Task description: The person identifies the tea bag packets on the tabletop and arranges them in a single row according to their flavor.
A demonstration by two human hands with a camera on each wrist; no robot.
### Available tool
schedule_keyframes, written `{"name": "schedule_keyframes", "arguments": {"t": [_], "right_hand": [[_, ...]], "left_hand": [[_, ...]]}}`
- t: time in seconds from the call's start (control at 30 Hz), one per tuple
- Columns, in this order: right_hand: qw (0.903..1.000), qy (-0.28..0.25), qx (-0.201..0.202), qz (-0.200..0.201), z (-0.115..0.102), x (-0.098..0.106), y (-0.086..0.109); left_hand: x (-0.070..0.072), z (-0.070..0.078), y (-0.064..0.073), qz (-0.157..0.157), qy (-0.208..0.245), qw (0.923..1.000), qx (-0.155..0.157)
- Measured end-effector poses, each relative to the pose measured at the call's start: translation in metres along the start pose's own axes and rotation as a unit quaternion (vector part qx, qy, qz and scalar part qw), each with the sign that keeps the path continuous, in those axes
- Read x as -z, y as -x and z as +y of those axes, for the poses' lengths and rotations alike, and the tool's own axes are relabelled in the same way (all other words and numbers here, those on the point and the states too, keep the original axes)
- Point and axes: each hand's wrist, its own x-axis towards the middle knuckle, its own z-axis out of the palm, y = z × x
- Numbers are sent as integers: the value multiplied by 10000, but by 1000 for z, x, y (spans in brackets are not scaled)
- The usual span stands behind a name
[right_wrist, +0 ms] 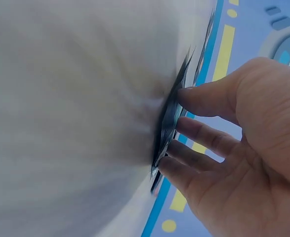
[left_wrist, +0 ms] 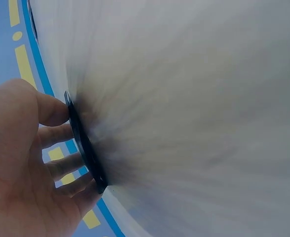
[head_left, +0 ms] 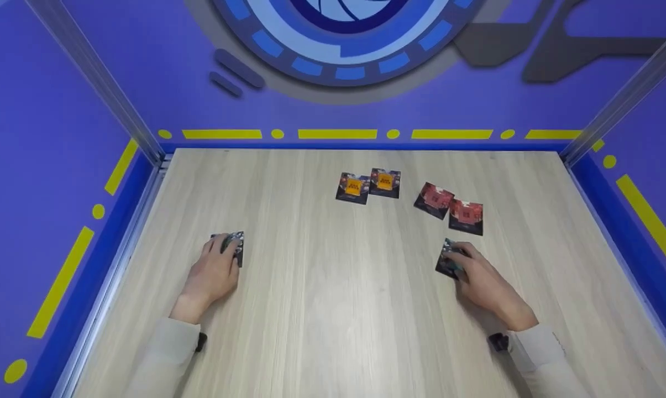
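At the left of the table my left hand (head_left: 213, 271) grips a small dark square packet (head_left: 240, 255), covering most of it. In the left wrist view, thumb and fingers touch this packet (left_wrist: 84, 145), which lies low along the tabletop. At the right my right hand (head_left: 484, 279) holds a similar dark packet (head_left: 445, 264), whose left part shows past the fingertips. The right wrist view has this packet (right_wrist: 168, 118) slightly bulged under the thumb and fingers. Whether either packet is lifted off the table I cannot tell.
Two dark packets with orange centres, one on the left (head_left: 352, 188) and one on the right (head_left: 385, 183), lie toward the back. Two red-and-black packets (head_left: 434, 200) (head_left: 466, 216) lie just beyond my right hand. Blue panels (head_left: 333, 119) border the wooden table (head_left: 333, 287).
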Motion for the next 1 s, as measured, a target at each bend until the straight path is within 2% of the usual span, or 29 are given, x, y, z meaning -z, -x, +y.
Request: {"name": "schedule_keyframes", "arguments": {"t": [0.37, 0.6, 0.8, 1.0], "right_hand": [[9995, 2, 269, -139, -17, -8, -21], [9993, 71, 261, -261, -29, -14, -35], [9986, 87, 481, -216, -39, -18, -49], [9969, 182, 722, -238, -54, -27, -65]], "left_hand": [[-1, 1, 1, 65, -9, 10000, -53], [-4, 0, 0, 44, 24, 10000, -61], [-2, 1, -1, 81, 54, 9999, -35], [-1, 2, 0, -46, 17, 9999, 91]]}}
